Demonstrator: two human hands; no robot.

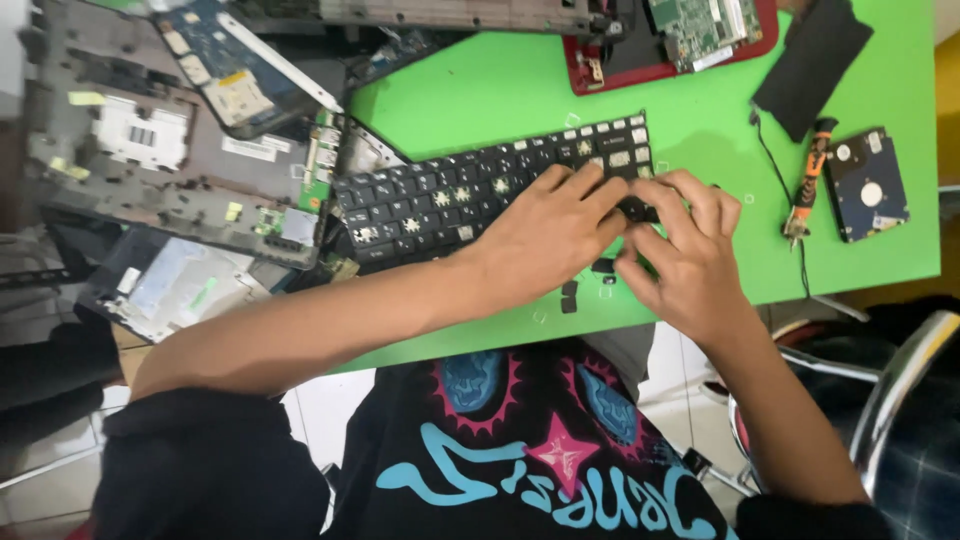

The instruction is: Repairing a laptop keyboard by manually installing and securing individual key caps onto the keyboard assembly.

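A bright green tabletop [480, 90] fills the upper frame. Grey dismantled laptop shells [150, 150] crowd the upper left. At centre lies a black laptop keyboard [440, 200] with several keycaps missing. The left hand [545, 235] rests flat on its right end, fingers curled. The right hand [685, 250] appears to pinch a small black keycap [637, 210] there. An orange-handled screwdriver [810, 175] lies at right.

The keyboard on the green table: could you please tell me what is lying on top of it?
Both hands, left and right, rest on the keyboard at its right end. Several keycaps are missing. The keys beneath the hands are covered.
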